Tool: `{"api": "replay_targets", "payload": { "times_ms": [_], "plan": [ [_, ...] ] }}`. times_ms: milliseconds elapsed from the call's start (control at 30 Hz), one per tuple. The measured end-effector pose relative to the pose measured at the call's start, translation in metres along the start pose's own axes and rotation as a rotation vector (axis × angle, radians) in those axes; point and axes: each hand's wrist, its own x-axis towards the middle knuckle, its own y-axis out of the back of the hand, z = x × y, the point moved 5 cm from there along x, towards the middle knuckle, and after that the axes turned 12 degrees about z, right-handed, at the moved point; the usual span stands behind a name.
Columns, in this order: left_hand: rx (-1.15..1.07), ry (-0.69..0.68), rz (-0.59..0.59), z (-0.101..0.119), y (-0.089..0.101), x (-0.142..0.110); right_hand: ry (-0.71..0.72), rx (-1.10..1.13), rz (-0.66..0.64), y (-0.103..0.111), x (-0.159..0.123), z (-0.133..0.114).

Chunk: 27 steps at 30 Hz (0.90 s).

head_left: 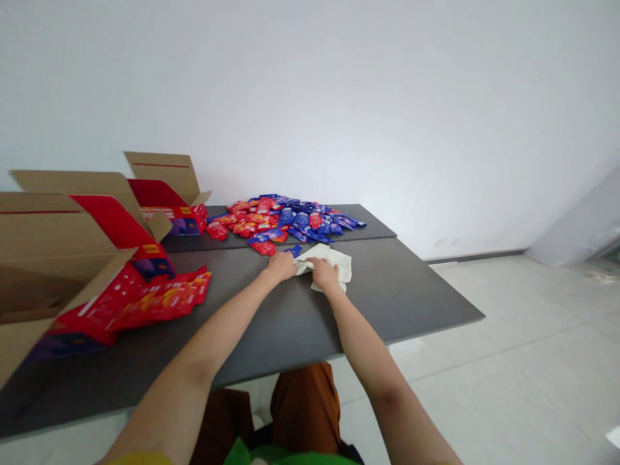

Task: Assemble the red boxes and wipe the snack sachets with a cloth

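Both arms reach out over a dark grey table [387, 290]. My left hand [281, 265] and my right hand [323, 272] rest side by side on a cream cloth bag [339, 261], fingers curled down onto its near edge. Just beyond the bag lies a heap of red and blue sachets [285, 218]; one blue sachet [293, 250] lies right beside my left hand.
Open cardboard boxes with red liners stand at the left: a near one [58, 258] spilling red packets [165, 300], and a far one [167, 194]. The table's right edge drops to a pale tiled floor [508, 361]. A white wall stands behind.
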Motion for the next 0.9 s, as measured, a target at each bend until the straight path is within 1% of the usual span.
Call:
{"api": "replay_targets", "payload": {
  "times_ms": [100, 167, 200, 267, 333, 400, 467, 533, 600, 633, 667, 733, 800, 833, 900],
  "plan": [
    [-0.017, -0.04, 0.034, -0.014, 0.002, -0.019, -0.157, 0.038, 0.062, 0.01, 0.005, 0.02],
    [-0.023, -0.013, 0.06, -0.026, 0.005, -0.028, -0.232, 0.083, 0.091, 0.015, 0.008, 0.029],
    [-0.046, 0.028, 0.086, -0.033, 0.007, -0.032, -0.236, 0.116, 0.105, 0.016, 0.01, 0.029],
    [-0.17, 0.152, 0.175, -0.047, 0.012, -0.037, -0.178, 0.184, 0.13, 0.018, 0.012, 0.023],
    [-0.451, 0.349, 0.282, -0.061, 0.015, -0.043, -0.076, 0.223, 0.154, 0.019, 0.013, 0.01],
    [-0.741, 0.551, 0.311, -0.07, 0.008, -0.051, 0.031, 0.241, 0.167, 0.017, 0.01, -0.008],
    [-0.915, 0.692, 0.277, -0.07, -0.003, -0.061, 0.171, 0.274, 0.161, 0.013, 0.002, -0.028],
    [-0.97, 0.728, 0.238, -0.066, -0.01, -0.069, 0.351, 0.314, 0.106, 0.006, -0.01, -0.05],
    [-1.109, 0.763, 0.214, -0.062, -0.013, -0.076, 0.504, 0.327, 0.008, -0.005, -0.023, -0.068],
    [-1.205, 0.786, 0.19, -0.061, -0.014, -0.078, 0.548, 0.319, -0.043, -0.011, -0.028, -0.073],
    [-1.306, 0.806, 0.147, -0.06, -0.015, -0.079, 0.566, 0.303, -0.08, -0.016, -0.031, -0.076],
    [-1.474, 0.822, -0.008, -0.058, -0.015, -0.078, 0.537, 0.249, -0.099, -0.023, -0.029, -0.074],
    [-1.553, 0.857, -0.19, -0.057, -0.016, -0.076, 0.46, 0.174, -0.086, -0.025, -0.02, -0.065],
    [-1.578, 0.892, -0.258, -0.058, -0.016, -0.076, 0.422, 0.141, -0.078, -0.025, -0.015, -0.059],
    [-1.614, 0.982, -0.333, -0.062, -0.018, -0.074, 0.379, 0.106, -0.078, -0.024, -0.006, -0.048]
  ]
}}
